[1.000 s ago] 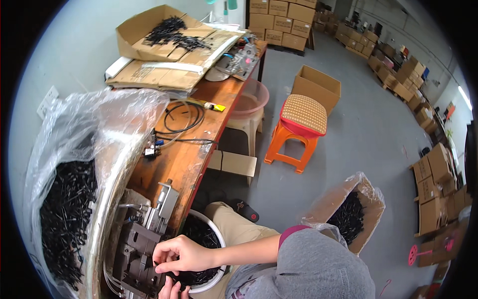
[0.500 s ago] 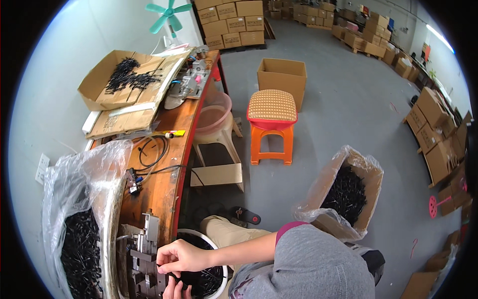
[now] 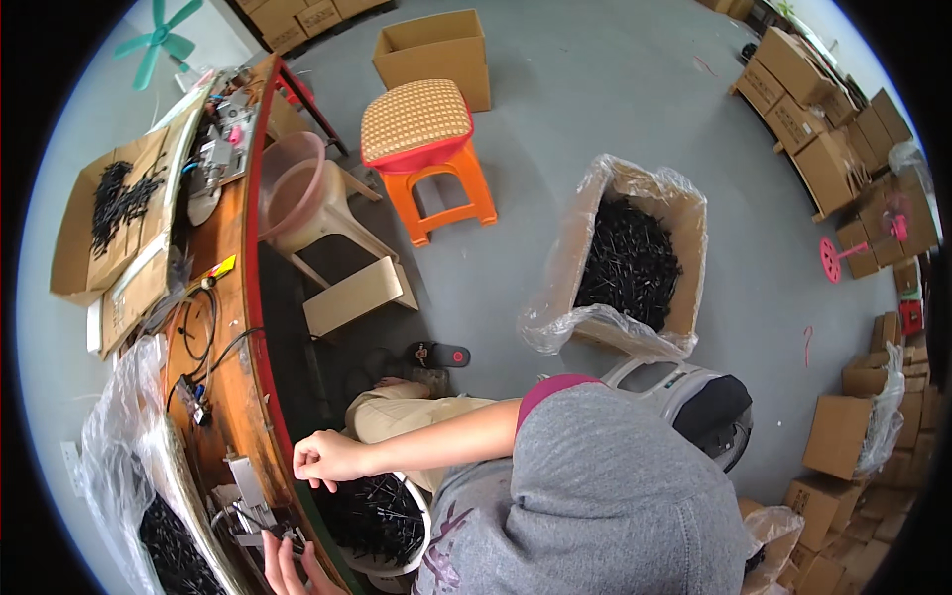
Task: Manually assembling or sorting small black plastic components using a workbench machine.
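My right hand (image 3: 332,459) hangs over the bench's edge, above a white bucket (image 3: 427,526) of slim black plastic parts (image 3: 382,521). Its fingers are curled together, and anything in them is hidden. At the lower edge, my left hand (image 3: 297,572) reaches to a metal jig (image 3: 248,486) on the wooden bench (image 3: 233,367). Its visible fingers are stretched and apart, with the tips at the jig's near end. A small dark piece lies by those tips, too small to name. The rest of that hand is cut off by the frame.
Left of the jig, a plastic-lined box (image 3: 149,436) holds more black parts. An orange stool (image 3: 426,188) and an open lined carton (image 3: 684,268) of black parts stand on the floor. A pink basin (image 3: 297,183) sits beside the bench, with cables (image 3: 203,342) on top.
My right hand has lifted away from the jig and now hangs over the bucket. My left hand's fingers have straightened at the jig. The whole view has swung to the right.
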`<state>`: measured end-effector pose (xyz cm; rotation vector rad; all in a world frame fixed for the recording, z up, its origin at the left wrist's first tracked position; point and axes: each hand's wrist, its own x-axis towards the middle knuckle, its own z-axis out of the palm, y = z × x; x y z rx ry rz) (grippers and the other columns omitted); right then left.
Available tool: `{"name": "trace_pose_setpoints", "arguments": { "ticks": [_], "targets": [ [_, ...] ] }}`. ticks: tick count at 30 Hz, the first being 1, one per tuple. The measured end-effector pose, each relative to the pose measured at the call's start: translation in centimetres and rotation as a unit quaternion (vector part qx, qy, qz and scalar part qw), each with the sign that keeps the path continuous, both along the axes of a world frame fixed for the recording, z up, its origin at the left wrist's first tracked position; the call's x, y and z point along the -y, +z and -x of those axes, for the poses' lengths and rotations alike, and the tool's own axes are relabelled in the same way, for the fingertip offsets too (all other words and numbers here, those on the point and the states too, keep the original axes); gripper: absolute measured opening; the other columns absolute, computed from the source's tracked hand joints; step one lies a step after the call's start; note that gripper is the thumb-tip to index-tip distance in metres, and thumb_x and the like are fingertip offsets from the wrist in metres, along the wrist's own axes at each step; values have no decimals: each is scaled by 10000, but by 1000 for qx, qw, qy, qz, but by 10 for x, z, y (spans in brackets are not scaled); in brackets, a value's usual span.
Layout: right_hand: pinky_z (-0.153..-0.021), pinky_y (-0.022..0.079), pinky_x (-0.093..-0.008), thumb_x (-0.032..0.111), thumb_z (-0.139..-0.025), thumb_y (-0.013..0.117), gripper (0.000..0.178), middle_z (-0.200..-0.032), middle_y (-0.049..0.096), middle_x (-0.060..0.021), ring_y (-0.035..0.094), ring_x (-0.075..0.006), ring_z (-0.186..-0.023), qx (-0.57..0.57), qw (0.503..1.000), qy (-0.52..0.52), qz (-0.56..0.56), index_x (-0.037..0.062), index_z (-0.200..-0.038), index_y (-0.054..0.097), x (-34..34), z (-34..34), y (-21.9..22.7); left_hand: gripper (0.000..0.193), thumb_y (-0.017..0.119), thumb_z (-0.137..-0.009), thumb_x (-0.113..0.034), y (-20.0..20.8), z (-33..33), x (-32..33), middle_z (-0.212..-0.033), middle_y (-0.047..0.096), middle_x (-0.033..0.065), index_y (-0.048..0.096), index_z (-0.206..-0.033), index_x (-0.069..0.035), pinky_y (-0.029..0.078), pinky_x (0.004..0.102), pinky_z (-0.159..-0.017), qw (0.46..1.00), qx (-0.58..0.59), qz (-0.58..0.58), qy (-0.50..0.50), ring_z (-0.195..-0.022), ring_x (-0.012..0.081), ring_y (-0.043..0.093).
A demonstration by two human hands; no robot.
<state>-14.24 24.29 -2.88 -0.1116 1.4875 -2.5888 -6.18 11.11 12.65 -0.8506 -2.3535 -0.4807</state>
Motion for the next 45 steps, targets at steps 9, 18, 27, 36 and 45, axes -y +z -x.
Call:
{"name": "trace_pose_setpoints", "arguments": {
  "ticks": [9, 18, 27, 36, 45],
  "targets": [
    [-440, 482, -292, 109, -856, 602, 135, -654, 679, -100, 638, -163, -474, 32, 999, -4, -40, -14, -817, 642, 25, 14, -26, 335, 777, -816, -131, -4, 33, -16, -1242, 630, 169, 691, -1120, -17, 535, 320, -614, 997, -5, 32, -73, -926, 248, 672],
    [-519, 497, -352, 139, -831, 626, 111, -636, 671, -68, 652, -202, -529, -20, 979, -71, -189, 50, -766, 637, 26, 21, -43, 230, 685, -843, 22, -6, 29, -23, -1221, 643, 161, 662, -1071, 40, 523, 383, -897, 1000, 23, 15, -11, -1084, 291, 632],
    [-801, 442, -391, 193, -713, 664, 105, -842, 598, 13, 546, -206, -961, -492, 724, 171, -452, 169, -808, 625, 62, -69, -132, 274, 780, -697, 22, -21, -8, 33, -1114, 664, 218, 686, -954, 47, 538, 371, -844, 986, 50, -129, 94, -957, 318, 644],
    [-717, 437, -343, 189, -748, 584, 116, -818, 539, -33, 560, -202, -825, -649, 552, 223, -474, 118, -703, 663, 97, -79, -162, 352, 834, -593, -74, -48, -52, 88, -1070, 695, 187, 715, -911, 22, 537, 341, -750, 965, 79, -166, 185, -875, 281, 671],
    [-685, 500, -317, 147, -745, 583, 111, -855, 549, -43, 584, -195, -838, -661, 466, 386, -443, 70, -697, 647, 70, -56, -142, 308, 819, -652, -80, -74, -52, 112, -1173, 667, 138, 715, -936, -19, 551, 351, -808, 921, 86, -209, 318, -957, 282, 654]
  ]
}}
